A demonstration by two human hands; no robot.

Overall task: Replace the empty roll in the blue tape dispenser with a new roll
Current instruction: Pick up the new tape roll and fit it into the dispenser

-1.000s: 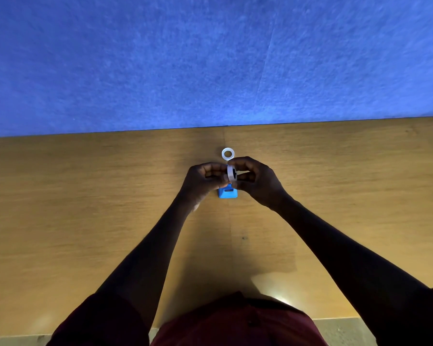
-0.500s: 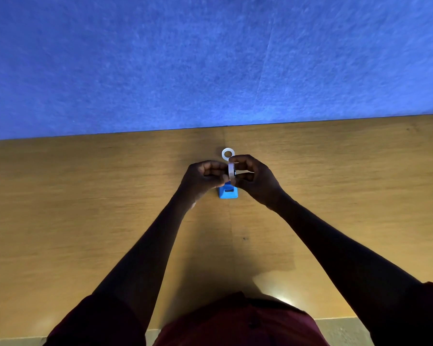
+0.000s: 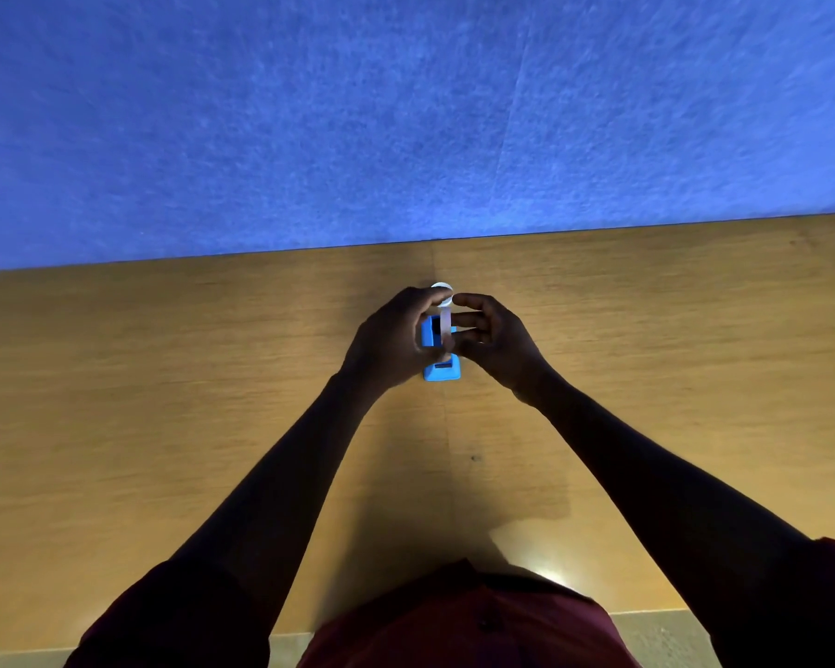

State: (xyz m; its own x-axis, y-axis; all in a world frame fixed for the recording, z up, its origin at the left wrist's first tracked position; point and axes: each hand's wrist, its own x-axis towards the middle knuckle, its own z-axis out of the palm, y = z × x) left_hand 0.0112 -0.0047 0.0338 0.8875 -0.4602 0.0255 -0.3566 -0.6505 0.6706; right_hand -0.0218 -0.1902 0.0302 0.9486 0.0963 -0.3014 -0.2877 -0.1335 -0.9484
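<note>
Bare table (image 3: 165,402) around the dispenser (image 3: 442,373)

dim, warm light | glare patch on table (image 3: 550,568) near edge | arms in deep shadow | wide-angle bowing at edges
</note>
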